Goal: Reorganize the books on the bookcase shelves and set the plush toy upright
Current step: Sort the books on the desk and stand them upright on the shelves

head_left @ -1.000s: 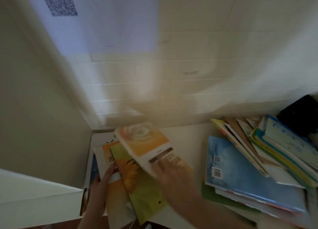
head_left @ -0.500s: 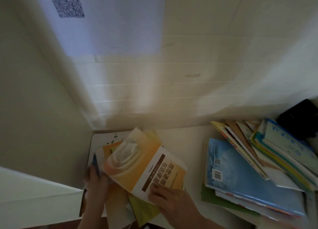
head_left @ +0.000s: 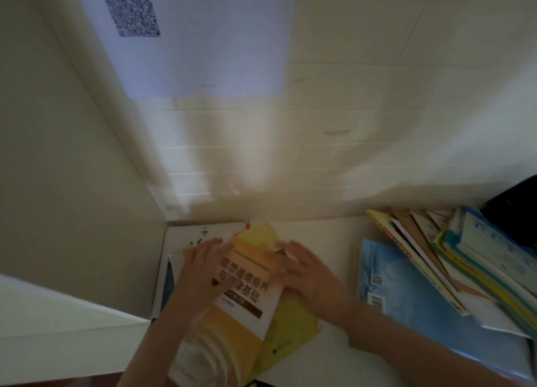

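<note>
Here, both hands lie on an orange book (head_left: 241, 314) at the near left of the shelf (head_left: 328, 232); the left hand (head_left: 200, 270) rests flat along the book's left edge with its fingers stretched toward the far side, and the right hand (head_left: 305, 273) presses the right edge with fingers spread and fairly straight, neither one curled round it, though both are blurred; the orange book lies cover up with dark lettering across a white band, slanting so that its near end hangs past the shelf front; under it a yellow book (head_left: 293, 325) sticks out to the right and at the far end, and under both a white book (head_left: 203, 232) shows at the far left, touching the side panel (head_left: 72, 183); to the right, apart from this stack, a blue book (head_left: 406, 299) lies flat with a barcode on it; on its right part rests a pile (head_left: 465, 264) of thin books, fanned and tilted, leaning toward the right; a dark thing (head_left: 514, 203) sits behind the pile at the far right edge, too cut off to tell what it is; on the back wall (head_left: 377, 125) hangs a white sheet (head_left: 203, 46) with a square code printed at its upper left.
</note>
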Demonstrator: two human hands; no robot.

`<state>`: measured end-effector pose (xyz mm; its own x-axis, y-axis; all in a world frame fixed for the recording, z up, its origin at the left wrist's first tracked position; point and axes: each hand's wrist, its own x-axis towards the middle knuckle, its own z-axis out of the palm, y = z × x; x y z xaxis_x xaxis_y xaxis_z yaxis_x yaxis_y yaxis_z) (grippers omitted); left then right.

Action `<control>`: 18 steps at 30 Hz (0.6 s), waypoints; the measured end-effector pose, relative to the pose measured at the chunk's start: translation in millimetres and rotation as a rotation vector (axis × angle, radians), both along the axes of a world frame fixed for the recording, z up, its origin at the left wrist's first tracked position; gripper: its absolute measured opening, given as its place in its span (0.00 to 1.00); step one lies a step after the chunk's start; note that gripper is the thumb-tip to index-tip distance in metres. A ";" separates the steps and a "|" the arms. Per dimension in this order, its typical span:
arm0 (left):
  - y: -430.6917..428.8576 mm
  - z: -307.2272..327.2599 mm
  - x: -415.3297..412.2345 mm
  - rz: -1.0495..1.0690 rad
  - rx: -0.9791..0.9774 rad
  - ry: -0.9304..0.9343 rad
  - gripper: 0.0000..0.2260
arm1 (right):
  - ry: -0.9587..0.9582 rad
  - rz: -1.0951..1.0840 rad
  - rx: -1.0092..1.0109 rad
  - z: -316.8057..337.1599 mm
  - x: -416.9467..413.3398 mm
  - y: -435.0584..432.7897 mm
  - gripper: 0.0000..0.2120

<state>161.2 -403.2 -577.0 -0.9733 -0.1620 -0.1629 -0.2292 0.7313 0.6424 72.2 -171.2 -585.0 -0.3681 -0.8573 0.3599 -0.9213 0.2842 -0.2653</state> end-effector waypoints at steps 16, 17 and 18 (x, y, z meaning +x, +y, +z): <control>3.5 -12.8 23.0 0.687 -0.013 -0.168 0.43 | -1.023 -0.680 0.001 39.8 -15.0 19.3 0.04; 5.1 -13.8 25.2 0.740 0.017 -0.162 0.42 | -0.966 -0.676 0.003 50.8 -18.6 23.8 0.04; 6.2 -14.4 27.5 0.798 0.058 -0.154 0.40 | -0.909 -0.678 0.007 60.7 -23.0 28.7 0.05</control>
